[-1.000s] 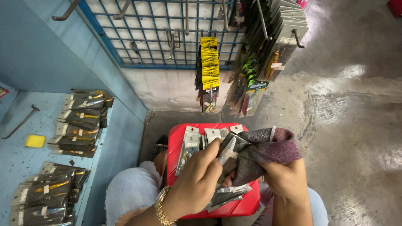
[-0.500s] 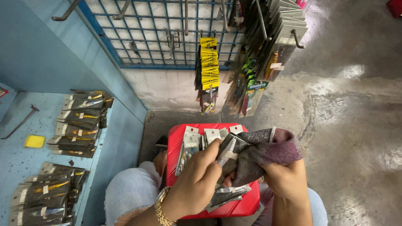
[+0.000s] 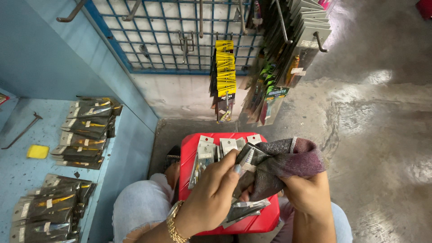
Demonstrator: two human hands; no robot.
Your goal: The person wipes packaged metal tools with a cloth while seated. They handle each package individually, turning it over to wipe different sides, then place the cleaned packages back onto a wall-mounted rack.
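Note:
My left hand [image 3: 211, 193] pinches a small dark packet [image 3: 248, 158] above a red plastic stool [image 3: 191, 155]. My right hand [image 3: 306, 193] grips a purple-grey cloth [image 3: 288, 162] that is folded around the same packet. Several grey and white packets [image 3: 211, 153] lie loose on the stool top under my hands. A gold bracelet sits on my left wrist.
Stacks of dark packets lie on a blue shelf at left [image 3: 87, 132] and lower left [image 3: 49, 211], with a yellow block [image 3: 37, 151] and a metal hook [image 3: 22, 130]. A blue wire grid [image 3: 175, 36] holds hanging yellow packets [image 3: 224, 67] and carded goods [image 3: 288, 58]. Wet concrete floor [image 3: 382, 135] lies to the right.

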